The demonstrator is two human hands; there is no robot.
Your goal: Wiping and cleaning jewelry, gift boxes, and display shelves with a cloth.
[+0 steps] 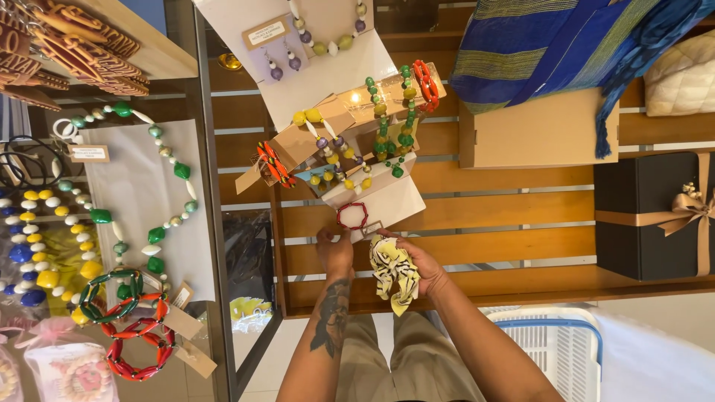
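My left hand (pixel 334 249) reaches to the near edge of a white display stand (pixel 391 201), its fingertips by a small red bracelet (pixel 352 215) that lies there with a tag. My right hand (pixel 418 257) holds a yellow, white and black patterned cloth (pixel 393 274) bunched in the palm. Both hands rest over a slatted wooden shelf (pixel 477 246). Beyond them, beaded necklaces in green (pixel 384 119), yellow and purple hang on cardboard stands, along with a red bracelet (pixel 426 83).
A black gift box with a tan ribbon (pixel 652 216) and a cardboard box (pixel 540 134) under a blue striped fabric (pixel 551 45) sit at right. At left, a glass case shows green, yellow and red bead jewellery (pixel 126 313). A white plastic basket (pixel 555 342) stands below.
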